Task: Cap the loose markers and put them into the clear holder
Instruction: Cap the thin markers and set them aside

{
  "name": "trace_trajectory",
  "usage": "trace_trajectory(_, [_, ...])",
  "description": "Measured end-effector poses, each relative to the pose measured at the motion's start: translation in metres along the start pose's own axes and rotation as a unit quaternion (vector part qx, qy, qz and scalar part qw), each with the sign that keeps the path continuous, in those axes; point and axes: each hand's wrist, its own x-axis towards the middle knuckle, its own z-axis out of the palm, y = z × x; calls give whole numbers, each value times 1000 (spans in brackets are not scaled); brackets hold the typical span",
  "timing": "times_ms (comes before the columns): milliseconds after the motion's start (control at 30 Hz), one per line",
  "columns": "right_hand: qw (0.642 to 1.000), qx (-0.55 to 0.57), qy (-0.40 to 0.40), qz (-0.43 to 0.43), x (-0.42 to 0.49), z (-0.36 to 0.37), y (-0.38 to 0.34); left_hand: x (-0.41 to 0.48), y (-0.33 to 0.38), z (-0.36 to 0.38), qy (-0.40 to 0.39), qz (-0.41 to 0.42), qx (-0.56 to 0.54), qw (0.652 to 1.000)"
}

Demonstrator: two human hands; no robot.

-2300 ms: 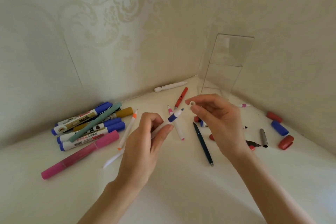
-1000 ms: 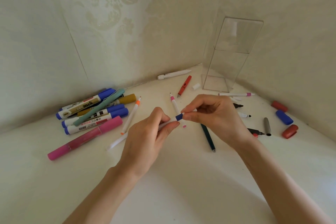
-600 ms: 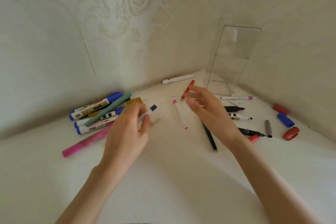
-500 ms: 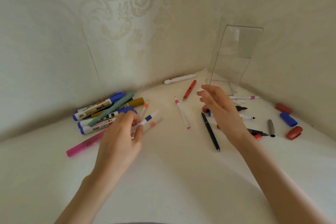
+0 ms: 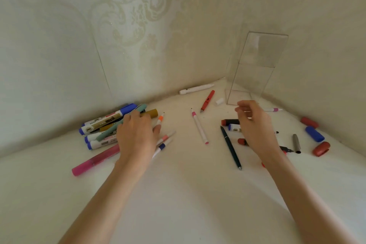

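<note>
Now the clear holder (image 5: 255, 69) stands upright, loose markers (image 5: 199, 127) lying outside it; the blue-banded marker (image 5: 162, 146) slants toward it by my flat left hand (image 5: 136, 134), my right hand (image 5: 255, 127) loosely curled, holding nothing.

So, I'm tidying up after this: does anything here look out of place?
Yes. Caps lie apart from their markers: a blue cap and red cap at the right, a small white cap by the clear holder. A black marker lies uncapped, tip bare. No marker shows inside the holder.
</note>
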Motion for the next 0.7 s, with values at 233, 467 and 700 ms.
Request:
trace_trajectory(233, [989,-139,-45,-38,33,-2,-1,5,-1,14,10,-5,1,1000])
trace_trajectory(467, [885,-416,-190,-89,87,47,-4,3,9,10,85,48,-137,986])
trace_trajectory(700, [871,-428,-193,-142,80,45,8,-4,13,5,105,105,-257,955])
